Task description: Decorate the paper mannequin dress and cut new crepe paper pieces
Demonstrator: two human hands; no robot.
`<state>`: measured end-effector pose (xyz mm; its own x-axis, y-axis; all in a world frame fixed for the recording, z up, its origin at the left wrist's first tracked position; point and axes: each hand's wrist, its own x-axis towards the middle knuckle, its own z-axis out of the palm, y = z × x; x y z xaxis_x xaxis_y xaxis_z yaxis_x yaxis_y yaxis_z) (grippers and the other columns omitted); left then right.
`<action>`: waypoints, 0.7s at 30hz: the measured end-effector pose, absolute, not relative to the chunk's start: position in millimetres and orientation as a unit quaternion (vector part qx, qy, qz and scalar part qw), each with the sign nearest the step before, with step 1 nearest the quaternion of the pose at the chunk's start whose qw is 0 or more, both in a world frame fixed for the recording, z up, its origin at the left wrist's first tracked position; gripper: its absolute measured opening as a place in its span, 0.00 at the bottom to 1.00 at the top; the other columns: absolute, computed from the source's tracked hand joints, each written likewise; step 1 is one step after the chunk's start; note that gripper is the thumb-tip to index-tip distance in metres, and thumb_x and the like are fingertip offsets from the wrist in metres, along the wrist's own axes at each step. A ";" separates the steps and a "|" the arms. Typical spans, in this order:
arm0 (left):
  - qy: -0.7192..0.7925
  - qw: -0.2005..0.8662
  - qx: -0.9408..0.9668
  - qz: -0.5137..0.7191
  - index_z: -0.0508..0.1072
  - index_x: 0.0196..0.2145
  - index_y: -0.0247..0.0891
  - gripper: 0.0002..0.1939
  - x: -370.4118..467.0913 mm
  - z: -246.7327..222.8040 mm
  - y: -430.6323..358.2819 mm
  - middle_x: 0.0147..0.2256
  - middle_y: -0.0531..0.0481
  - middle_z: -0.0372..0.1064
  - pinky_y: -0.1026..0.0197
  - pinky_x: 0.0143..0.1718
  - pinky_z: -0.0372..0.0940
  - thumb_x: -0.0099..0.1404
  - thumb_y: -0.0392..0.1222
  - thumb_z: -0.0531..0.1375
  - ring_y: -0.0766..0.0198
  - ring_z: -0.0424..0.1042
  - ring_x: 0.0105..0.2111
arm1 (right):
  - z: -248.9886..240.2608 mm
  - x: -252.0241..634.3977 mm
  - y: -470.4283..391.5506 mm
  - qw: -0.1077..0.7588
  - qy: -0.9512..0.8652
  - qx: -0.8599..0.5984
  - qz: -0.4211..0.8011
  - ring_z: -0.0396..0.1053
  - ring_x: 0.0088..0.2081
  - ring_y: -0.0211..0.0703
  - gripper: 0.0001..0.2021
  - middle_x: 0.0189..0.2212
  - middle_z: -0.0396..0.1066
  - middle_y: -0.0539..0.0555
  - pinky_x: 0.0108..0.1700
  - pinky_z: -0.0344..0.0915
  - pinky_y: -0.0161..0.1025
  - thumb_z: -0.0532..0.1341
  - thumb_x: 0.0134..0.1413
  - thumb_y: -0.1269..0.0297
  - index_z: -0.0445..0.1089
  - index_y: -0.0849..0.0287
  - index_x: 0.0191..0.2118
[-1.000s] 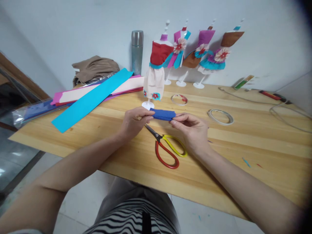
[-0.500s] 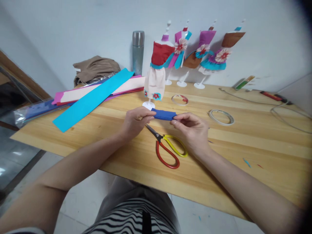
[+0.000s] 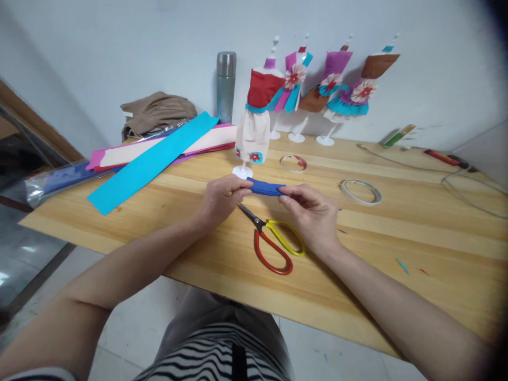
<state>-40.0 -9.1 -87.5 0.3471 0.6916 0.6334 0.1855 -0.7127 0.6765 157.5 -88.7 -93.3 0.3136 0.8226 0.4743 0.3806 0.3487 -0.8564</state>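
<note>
A narrow folded blue strip [image 3: 265,187] is stretched level between my two hands, above the wooden table [image 3: 190,243]. My left hand [image 3: 226,197] pinches its left end between thumb and fingers. The right end is pinched by my right hand [image 3: 311,211]. Just below the strip lie scissors [image 3: 260,225] with one red and one yellow handle, their blades pointing toward my left hand. Right behind the strip stands a small dress form [image 3: 254,129] with a red top and a pale skirt.
Three more dressed forms [image 3: 331,79] stand along the wall beside a steel flask [image 3: 225,87]. Coloured strips [image 3: 159,159] and brown cloth [image 3: 159,114] lie at the left. Tape rolls [image 3: 361,191], a cable [image 3: 400,161] and small scraps [image 3: 403,266] are at the right.
The blue strip looks slightly narrower and more tilted between my fingers. Both hands keep their hold and have barely moved.
</note>
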 end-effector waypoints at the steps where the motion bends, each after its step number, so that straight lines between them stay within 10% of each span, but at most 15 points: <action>1: 0.284 0.251 0.784 0.492 0.81 0.31 0.40 0.05 -39.6 -87.0 -9.0 0.27 0.52 0.76 0.64 0.33 0.67 0.60 0.33 0.64 0.67 0.72 0.26 | -93.9 158.0 -88.6 0.599 -0.564 -0.543 0.170 0.70 0.30 0.44 0.03 0.29 0.74 0.51 0.37 0.67 0.45 0.67 0.51 0.63 0.78 0.51 0.33; 21: 0.373 0.358 0.711 0.476 0.77 0.28 0.39 0.02 -35.1 -82.2 -17.1 0.19 0.56 0.71 0.65 0.25 0.65 0.58 0.37 0.63 0.67 0.72 0.20 | -87.3 151.0 -88.8 0.619 -0.478 -0.566 0.259 0.72 0.29 0.45 0.08 0.26 0.75 0.51 0.37 0.70 0.46 0.71 0.44 0.60 0.74 0.55 0.27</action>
